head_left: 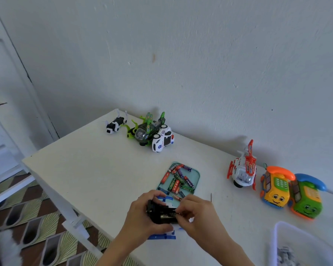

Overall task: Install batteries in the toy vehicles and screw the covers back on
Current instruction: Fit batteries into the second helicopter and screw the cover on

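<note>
While loose batteries (178, 179) fill the tray (197, 174), both hands' fingers (183, 213) grip a toy (160, 213).

Soft, even daylight fills the scene; toys cast faint shadows up the wall (200, 54) beyond the fingers (183, 206). Wide-angle distortion bends the table (75, 169) edges, and the clear bin (296, 244) right of the fingers blurs.
</note>
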The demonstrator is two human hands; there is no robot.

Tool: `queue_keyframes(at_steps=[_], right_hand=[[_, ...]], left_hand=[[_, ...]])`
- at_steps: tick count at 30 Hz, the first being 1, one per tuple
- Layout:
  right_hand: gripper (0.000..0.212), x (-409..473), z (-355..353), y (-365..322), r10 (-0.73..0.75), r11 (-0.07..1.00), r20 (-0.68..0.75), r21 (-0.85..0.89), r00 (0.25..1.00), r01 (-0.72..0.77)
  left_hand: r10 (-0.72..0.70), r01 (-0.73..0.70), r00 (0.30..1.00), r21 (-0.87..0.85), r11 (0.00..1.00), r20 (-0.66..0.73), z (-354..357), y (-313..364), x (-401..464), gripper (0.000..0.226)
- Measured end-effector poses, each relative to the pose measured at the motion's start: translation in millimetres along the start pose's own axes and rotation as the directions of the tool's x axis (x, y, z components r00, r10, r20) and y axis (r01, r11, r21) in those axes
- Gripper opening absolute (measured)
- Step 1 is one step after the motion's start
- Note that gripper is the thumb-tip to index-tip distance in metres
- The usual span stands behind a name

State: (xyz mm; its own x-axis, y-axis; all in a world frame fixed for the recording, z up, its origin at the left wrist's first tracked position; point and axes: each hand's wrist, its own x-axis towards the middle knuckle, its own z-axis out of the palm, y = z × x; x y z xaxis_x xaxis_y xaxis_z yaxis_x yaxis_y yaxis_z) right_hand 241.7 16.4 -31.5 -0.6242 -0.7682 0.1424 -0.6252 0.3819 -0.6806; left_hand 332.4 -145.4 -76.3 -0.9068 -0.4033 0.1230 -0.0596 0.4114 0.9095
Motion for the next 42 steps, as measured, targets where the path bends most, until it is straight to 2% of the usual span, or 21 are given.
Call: queue_keyframes(at_steps=[5, 11, 21, 23, 25, 26, 28, 30, 31, 36, 40, 42], right_hand=[[0.007, 4, 1, 9, -0.160, 0.964, 0.004, -0.216, 0.987, 0.157], [0.012, 11, 5, 10, -0.192, 0.926, 0.031, -0.326, 0.981, 0.192], [0.007, 30, 6, -5, 0.035, 0.935, 0.137, -0.355, 0.990, 0.016], [0.010, 32, -3, -8, 0.129, 0.954, 0.174, -0.289, 0.976, -0.075], [0.013, 41, -16, -5, 0.189, 0.982, 0.169, -0.038, 0.967, -0.186], [0.013, 48, -23, 0, 0.212, 0.971, 0.124, 0.085, 0.969, -0.223], [0.010, 66, -29, 19, 0.286, 0.945, -0.008, 0.168, 0.958, -0.281], [0.007, 82, -26, 43, 0.329, 0.944, -0.101, 0.059, 0.939, -0.324], [0.006, 87, -21, 55, 0.344, 0.938, -0.102, -0.014, 0.933, -0.347], [0.007, 97, 14, 84, 0.398, 0.905, 0.041, -0.182, 0.917, -0.384], [0.016, 117, 23, 86, 0.331, 0.919, -0.052, -0.210, 0.942, -0.334], [0.025, 134, 22, 86, 0.265, 0.926, -0.048, -0.267, 0.963, -0.268]], left_hand=[[-0.003, 0.003, 1.000, 0.000, 1.000, 0.010, -1, 0, 2, 0.072], [-0.008, 0.008, 1.000, -0.002, 1.000, 0.022, -1, -2, 2, 0.070], [-0.013, 0.013, 1.000, 0.002, 1.000, 0.023, -1, -5, 5, 0.066], [-0.013, 0.013, 1.000, -0.005, 1.000, 0.018, -1, -4, 5, 0.066], [-0.008, 0.008, 1.000, -0.010, 1.000, 0.021, -2, -3, 5, 0.064], [-0.006, 0.007, 1.000, -0.013, 1.000, 0.027, -3, -3, 6, 0.063], [-0.004, 0.005, 0.999, -0.014, 1.000, 0.045, -5, -2, 7, 0.060], [-0.005, 0.005, 0.998, -0.006, 1.000, 0.063, -6, -2, 7, 0.061], [-0.006, 0.007, 0.998, -0.007, 1.000, 0.068, -7, -2, 7, 0.062], [-0.017, 0.016, 0.996, 0.004, 1.000, 0.086, -8, -6, 9, 0.063], [-0.022, 0.022, 0.996, 0.005, 1.000, 0.084, -8, -5, 11, 0.064], [-0.022, 0.021, 0.997, 0.005, 1.000, 0.069, -7, -5, 11, 0.064]])
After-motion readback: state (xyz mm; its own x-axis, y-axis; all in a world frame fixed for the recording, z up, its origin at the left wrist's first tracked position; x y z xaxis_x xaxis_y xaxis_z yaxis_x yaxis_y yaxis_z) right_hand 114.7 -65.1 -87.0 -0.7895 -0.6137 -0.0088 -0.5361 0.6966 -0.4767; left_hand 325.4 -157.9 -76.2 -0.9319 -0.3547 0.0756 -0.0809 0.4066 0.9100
